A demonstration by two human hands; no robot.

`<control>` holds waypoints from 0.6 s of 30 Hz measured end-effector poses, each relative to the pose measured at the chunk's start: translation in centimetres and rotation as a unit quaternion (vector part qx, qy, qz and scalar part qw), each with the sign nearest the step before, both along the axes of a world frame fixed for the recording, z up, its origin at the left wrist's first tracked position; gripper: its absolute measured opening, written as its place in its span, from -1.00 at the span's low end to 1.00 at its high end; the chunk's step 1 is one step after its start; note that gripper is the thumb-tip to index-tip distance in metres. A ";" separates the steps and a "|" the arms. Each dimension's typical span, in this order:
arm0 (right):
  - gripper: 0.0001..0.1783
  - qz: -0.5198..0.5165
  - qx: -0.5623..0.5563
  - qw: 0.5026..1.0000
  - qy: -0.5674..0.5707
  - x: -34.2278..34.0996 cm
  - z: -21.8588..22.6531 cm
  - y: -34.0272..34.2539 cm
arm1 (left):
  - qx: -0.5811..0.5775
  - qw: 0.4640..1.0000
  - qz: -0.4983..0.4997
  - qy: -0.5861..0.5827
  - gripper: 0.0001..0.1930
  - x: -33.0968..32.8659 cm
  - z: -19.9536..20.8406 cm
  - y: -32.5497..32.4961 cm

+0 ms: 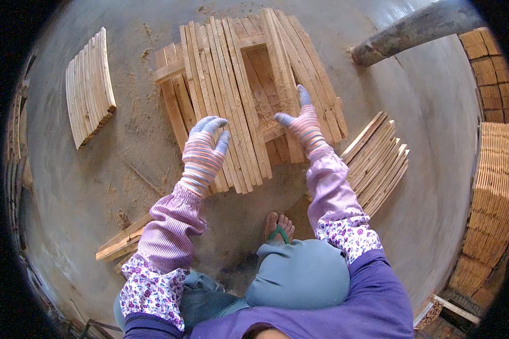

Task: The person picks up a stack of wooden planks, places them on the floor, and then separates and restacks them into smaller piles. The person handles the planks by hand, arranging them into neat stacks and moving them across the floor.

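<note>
Left hand [205, 150]: striped glove, centre of the frame, left of the middle; fingers curved, thumb held apart from them; it is over the near left part of a row of planks [223, 96], contact not determinable.

Right hand [304, 124]: matching glove, right of the middle; thumb and forefinger spread wide, just beside the near end of a blurred plank [279, 62]; whether it touches the wood cannot be told.

Blurred plank: pale wood, upper centre, lengthwise in the frame, along the right side of a gap in the pile. Row of planks: narrow, side by side, left of that gap, lying across a crosspiece [168, 72] that shows at upper left of the pile. Lower boards [258, 76]: visible through the gap. Further planks [318, 79]: right of the blurred one.

Surroundings: one neat stack [89, 93], upper left; one looser stack [379, 164], right of centre; short timber pieces [123, 242], lower left; grey post [418, 31], upper right; tall wood stacks [489, 192], right edge; grey floor [430, 124], sawdust scattered at upper left; foot [279, 226] in green-strapped sandal, below centre.
</note>
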State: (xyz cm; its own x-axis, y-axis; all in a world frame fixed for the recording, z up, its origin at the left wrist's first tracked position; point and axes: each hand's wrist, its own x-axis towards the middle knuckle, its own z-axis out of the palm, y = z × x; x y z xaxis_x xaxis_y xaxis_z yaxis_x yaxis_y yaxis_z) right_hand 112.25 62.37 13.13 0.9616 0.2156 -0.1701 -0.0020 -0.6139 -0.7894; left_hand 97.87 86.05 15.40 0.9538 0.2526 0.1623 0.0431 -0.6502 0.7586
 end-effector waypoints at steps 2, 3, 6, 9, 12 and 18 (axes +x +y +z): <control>0.16 0.015 -0.223 0.973 0.066 -0.4 0.6 1.2 | 0.007 1.000 0.011 0.003 -0.73 0.0 -0.4 0.5; 0.15 0.016 -0.203 0.976 0.073 -0.2 0.4 1.1 | 0.015 1.000 0.015 -0.004 -0.74 0.0 -0.6 0.5; 0.05 0.025 -0.101 0.993 0.057 0.2 -1.0 -0.3 | 0.017 1.000 0.019 0.005 -0.73 0.0 -1.0 0.5; -0.04 0.055 0.009 0.998 0.016 -0.7 -2.9 -0.8 | 0.033 0.998 0.029 0.038 -0.71 0.1 -1.6 0.4; -0.18 0.097 0.136 0.980 0.109 -2.5 -3.4 1.1 | 0.068 0.993 0.028 0.092 -0.69 -0.4 -1.7 0.7; -0.45 -0.041 0.351 0.861 0.366 -2.3 -1.0 -0.8 | 0.074 0.991 0.020 0.114 -0.67 -0.4 -1.4 1.5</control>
State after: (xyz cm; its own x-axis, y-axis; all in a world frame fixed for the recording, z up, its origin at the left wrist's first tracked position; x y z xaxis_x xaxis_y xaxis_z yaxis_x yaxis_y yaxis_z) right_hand 109.92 61.57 12.16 0.6691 0.4479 -0.5930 -0.6775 0.0398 -0.7344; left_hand 97.46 87.52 13.99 0.9599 0.2799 -0.0172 0.2293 -0.7483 0.6224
